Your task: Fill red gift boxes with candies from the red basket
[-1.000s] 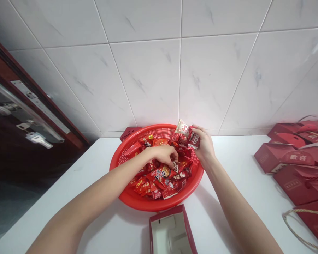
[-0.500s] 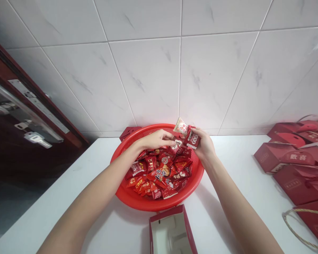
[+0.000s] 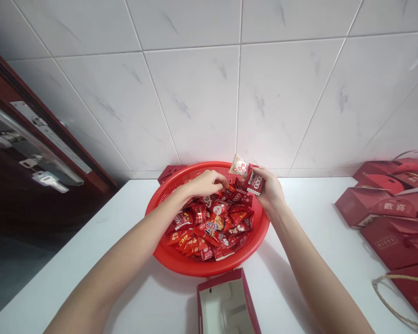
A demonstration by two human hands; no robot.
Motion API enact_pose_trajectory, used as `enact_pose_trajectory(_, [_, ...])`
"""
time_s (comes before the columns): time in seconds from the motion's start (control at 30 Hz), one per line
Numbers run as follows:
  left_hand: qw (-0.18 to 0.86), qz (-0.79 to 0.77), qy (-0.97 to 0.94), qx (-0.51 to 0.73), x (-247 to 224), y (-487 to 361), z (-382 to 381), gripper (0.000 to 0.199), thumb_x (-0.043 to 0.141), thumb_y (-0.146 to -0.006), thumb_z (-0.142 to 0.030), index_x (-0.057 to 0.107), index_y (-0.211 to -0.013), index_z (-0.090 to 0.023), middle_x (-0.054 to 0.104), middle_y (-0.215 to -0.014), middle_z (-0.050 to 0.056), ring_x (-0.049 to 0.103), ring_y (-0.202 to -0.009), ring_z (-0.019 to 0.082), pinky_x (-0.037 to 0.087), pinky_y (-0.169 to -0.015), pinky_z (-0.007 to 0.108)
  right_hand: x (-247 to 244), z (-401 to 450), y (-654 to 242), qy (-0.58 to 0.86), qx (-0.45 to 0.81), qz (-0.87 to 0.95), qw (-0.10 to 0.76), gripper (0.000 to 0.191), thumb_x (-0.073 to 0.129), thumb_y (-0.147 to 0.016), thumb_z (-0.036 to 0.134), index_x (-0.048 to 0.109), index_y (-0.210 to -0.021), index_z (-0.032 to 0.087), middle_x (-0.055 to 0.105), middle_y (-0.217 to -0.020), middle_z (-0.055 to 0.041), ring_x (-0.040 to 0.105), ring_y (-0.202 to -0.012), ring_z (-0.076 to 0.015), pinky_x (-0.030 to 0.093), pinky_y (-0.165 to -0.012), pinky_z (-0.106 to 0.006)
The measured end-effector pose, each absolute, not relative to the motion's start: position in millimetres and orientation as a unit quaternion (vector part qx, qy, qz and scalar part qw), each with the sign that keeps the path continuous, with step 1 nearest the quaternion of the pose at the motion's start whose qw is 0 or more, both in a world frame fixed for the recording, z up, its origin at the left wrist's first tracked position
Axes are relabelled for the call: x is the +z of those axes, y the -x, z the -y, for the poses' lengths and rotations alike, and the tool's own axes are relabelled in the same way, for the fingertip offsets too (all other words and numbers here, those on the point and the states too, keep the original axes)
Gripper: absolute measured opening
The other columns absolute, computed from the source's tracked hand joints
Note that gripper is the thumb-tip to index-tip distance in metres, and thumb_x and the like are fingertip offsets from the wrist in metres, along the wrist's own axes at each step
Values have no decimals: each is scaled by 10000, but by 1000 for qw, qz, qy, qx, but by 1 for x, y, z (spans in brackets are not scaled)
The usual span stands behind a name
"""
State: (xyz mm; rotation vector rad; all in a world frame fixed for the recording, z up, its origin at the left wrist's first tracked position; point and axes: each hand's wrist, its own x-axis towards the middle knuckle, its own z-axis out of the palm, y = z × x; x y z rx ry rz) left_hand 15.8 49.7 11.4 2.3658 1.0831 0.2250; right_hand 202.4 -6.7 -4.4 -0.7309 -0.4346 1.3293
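A red plastic basket (image 3: 176,269) holds many small wrapped snack packets (image 3: 209,229), mostly red. My left hand (image 3: 209,183) reaches over its far part, thumb and fingers pinched on a small orange-red packet (image 3: 231,189), partly hidden by the fingertips. At the basket's far right rim, my right hand (image 3: 270,188) is closed on snack packets: a dark red one (image 3: 255,182) with white print and a cream one (image 3: 239,166) sticking up behind it. Just in front of the basket lies an open red box (image 3: 226,306) with a pale inside.
Several folded red gift boxes (image 3: 386,232) with rope handles stand along the right side of the white table (image 3: 306,204). Another red box (image 3: 170,171) shows behind the basket. A tiled wall (image 3: 202,102) rises at the back. At left is a dark door with keys (image 3: 50,180) in its lock.
My left hand has let go of a dark red packet with white print and now pinches an orange-red one. The right hand keeps its packets in nearly the same place.
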Motion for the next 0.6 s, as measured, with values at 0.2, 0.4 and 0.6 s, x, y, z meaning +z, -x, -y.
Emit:
enact_pose_trajectory(0.2, [304,-305,-903,-15,-1,-37,-30,255,635,-801,-158,794,-997,-198,805,-929,11,734,-857,178,512,-784,238,-4,7,-202,320,603,171,710,91,633,-720,78,660,-717,164,689,-617,15,656,-513,-146,600,-533,-274])
enact_pose_trajectory(0.4, [160,-354,-919,-69,-3,-48,-20,369,738,-787,-387,755,-1113,-216,786,-990,60,719,-872,260,487,-718,302,-4,5,-203,306,622,161,703,29,666,-770,143,651,-760,166,696,-616,7,663,-515,-159,576,-495,-266])
enact_pose_trajectory(0.6, [189,-360,-909,-92,-8,-44,-26,671,777,-731,-502,639,-1301,-176,737,-1191,116,700,-1015,292,507,-802,316,-9,2,-207,293,640,169,690,113,691,-821,251,642,-757,172,694,-604,0,645,-474,-157,587,-507,-276])
